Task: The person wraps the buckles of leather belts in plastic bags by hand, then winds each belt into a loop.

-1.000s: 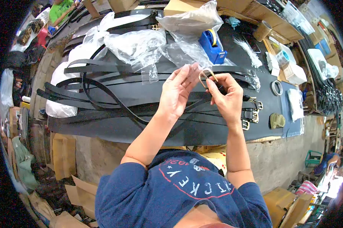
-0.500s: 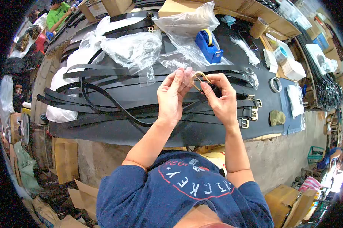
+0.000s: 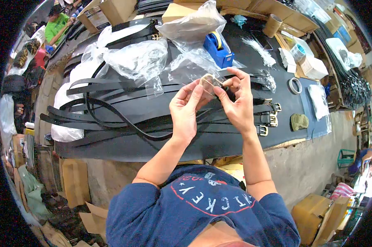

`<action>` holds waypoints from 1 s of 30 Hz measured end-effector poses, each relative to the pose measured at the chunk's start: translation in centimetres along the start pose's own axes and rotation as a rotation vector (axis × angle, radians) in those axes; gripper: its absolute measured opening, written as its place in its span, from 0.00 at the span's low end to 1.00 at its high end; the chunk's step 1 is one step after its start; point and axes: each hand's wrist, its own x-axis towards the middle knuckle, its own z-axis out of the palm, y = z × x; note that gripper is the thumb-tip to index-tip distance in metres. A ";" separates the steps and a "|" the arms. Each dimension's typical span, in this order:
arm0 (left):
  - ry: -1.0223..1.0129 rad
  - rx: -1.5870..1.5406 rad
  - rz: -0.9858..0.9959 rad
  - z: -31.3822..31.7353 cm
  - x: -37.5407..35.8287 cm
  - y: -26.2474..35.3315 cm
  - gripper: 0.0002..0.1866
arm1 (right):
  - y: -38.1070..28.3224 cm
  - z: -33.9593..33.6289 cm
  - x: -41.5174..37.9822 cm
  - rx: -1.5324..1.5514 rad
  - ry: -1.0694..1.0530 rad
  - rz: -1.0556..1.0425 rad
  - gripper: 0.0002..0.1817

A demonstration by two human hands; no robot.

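Note:
Above the table, my left hand (image 3: 184, 111) pinches a small clear plastic bag by the frame of a gold-coloured belt buckle (image 3: 208, 83). The thin plastic appears to lie over the buckle, though its edges are hard to make out. My right hand (image 3: 239, 103) is closed on the black belt just behind the buckle, thumb in front, with its index finger raised. Below both hands, several black belts (image 3: 124, 119) lie across the table, their buckles (image 3: 273, 119) at the right end. One belt curves in a loop on the left.
Behind the belts stands a blue tape dispenser (image 3: 219, 51) beside clear plastic bags (image 3: 138, 57). A tape roll (image 3: 294, 86), an olive cloth-like lump (image 3: 299, 122) and white boxes (image 3: 313, 68) are on the right. A person in a green shirt (image 3: 56, 28) sits far left.
My left hand has brought the clear plastic onto the buckle, which was bare beside it before. My right index finger has lifted away from the buckle. The view has shifted slightly.

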 end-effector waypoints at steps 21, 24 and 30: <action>-0.102 0.186 0.044 -1.2 3.7 4.2 0.14 | 0.6 -1.1 -1.3 0.301 -0.091 0.180 0.10; -0.087 0.208 0.055 -1.4 3.5 4.4 0.15 | 0.4 -0.7 -1.5 0.307 -0.077 0.201 0.09; -0.134 0.204 -0.016 -1.9 2.6 3.1 0.17 | 0.4 -0.4 -1.7 0.308 -0.031 0.203 0.09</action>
